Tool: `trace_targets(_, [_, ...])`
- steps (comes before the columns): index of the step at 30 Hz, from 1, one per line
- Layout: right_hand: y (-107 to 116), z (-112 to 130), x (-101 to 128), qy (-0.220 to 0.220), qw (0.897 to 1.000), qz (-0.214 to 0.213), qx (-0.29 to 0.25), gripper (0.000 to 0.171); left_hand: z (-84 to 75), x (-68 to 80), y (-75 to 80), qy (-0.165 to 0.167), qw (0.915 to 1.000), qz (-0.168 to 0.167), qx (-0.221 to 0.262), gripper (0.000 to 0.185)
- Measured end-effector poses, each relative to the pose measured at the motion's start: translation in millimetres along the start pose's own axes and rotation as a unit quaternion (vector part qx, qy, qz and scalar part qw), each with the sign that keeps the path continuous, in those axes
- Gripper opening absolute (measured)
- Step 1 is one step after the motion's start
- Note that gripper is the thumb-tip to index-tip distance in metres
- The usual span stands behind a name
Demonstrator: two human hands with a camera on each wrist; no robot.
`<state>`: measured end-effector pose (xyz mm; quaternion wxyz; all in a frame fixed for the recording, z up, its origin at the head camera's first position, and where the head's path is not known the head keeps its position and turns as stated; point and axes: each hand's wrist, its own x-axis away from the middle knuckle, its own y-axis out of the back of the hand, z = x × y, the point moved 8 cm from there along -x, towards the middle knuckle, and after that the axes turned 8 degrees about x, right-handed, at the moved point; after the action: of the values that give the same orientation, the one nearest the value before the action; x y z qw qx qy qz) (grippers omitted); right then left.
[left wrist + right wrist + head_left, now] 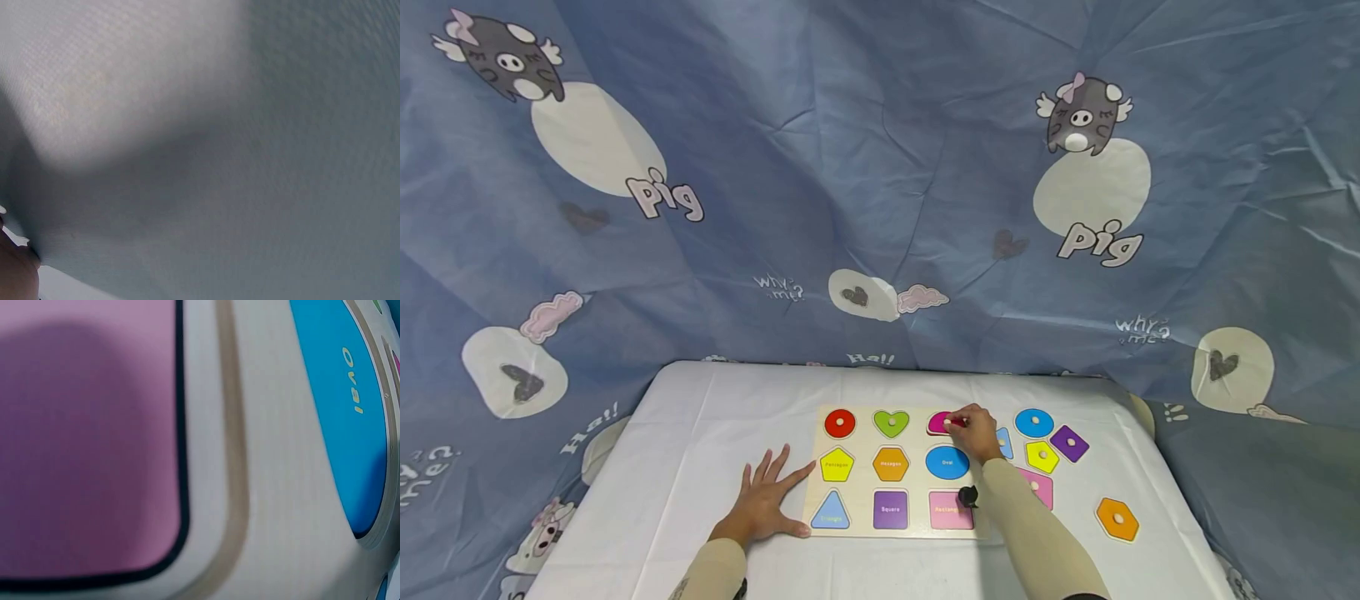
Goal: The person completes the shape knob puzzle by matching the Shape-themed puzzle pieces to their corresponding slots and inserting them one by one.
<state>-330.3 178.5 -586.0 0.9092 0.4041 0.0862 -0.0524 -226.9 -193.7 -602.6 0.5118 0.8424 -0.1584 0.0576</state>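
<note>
A wooden shape puzzle board (863, 442) lies on the white-covered table. At its top right recess, my right hand (979, 433) pinches a magenta puzzle piece (937, 424) by its knob; the fingers hide part of the piece. My left hand (763, 504) rests beside the board with fingers spread, the index finger and thumb reaching its left edge. A red circle piece (835, 428) and a green heart piece (884, 420) sit in the top row. The right wrist view shows the printed pink rectangle recess (87, 456) and blue oval recess (325, 381) close up.
Right of the board lie a blue oval (1027, 423), purple square (1063, 450), yellow pentagon (1037, 463), light blue triangle (1004, 447), pink rectangle (1043, 492) and orange hexagon (1112, 527). Behind the table hangs a blue patterned cloth (865, 208). Blurred surface fills the left wrist view.
</note>
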Motion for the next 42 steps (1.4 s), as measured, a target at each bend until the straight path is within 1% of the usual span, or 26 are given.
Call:
trace_targets(2, [2,1,1,0.017,1.000,-0.012,-0.005,0.013,0.2,-0.3,-0.2,-0.001,1.0000,-0.001,0.000,0.108])
trace_targets(5, [4,3,3,0.028,0.999,-0.012,-0.010,0.017,0.2,-0.4,-0.7,0.000,1.0000,0.001,-0.002,0.107])
trace_targets(8, [2,4,3,0.022,1.000,-0.002,-0.011,0.015,0.2,-0.5,-1.7,0.001,1.0000,0.003,-0.002,0.108])
trace_targets(9, [1,4,3,0.011,1.000,0.009,-0.010,0.014,-0.2,-0.4,-1.7,0.000,1.0000,0.002,-0.002,0.108])
trace_targets(13, [-2,2,3,-0.010,1.000,0.020,0.008,0.011,-1.8,0.0,-1.1,-0.003,1.0000,0.000,0.000,0.108])
trace_targets(16, [-2,2,3,-0.018,0.999,0.025,0.018,0.011,-2.7,0.3,-0.8,-0.004,1.0000,-0.001,0.001,0.108])
trace_targets(18, [-2,1,3,-0.018,0.999,0.027,0.016,0.011,-2.7,0.2,-0.8,-0.004,1.0000,0.000,0.002,0.108])
trace_targets(25, [-4,3,-1,0.003,0.999,0.032,0.023,0.013,-0.6,-0.4,0.6,-0.003,1.0000,-0.001,-0.007,0.107])
trace_targets(28, [-5,2,-2,-0.001,0.999,0.038,0.020,0.014,-0.5,-0.4,1.8,-0.007,1.0000,-0.004,-0.006,0.106])
trace_targets(31, [-5,3,0,-0.012,0.999,0.048,0.004,0.016,0.1,-0.5,1.9,-0.008,1.0000,-0.003,-0.001,0.107])
trace_targets(36, [5,3,3,-0.021,0.998,0.058,-0.024,0.022,2.4,-0.9,1.0,-0.010,0.9999,-0.005,-0.001,0.107])
trace_targets(39, [16,-3,6,-0.042,0.997,0.055,-0.032,0.025,1.8,-0.8,1.7,-0.013,0.9999,-0.006,0.005,0.107])
trace_targets(42, [27,-15,10,-0.071,0.995,0.056,-0.029,0.027,-0.2,-0.4,1.6,-0.014,0.9999,-0.003,0.010,0.107])
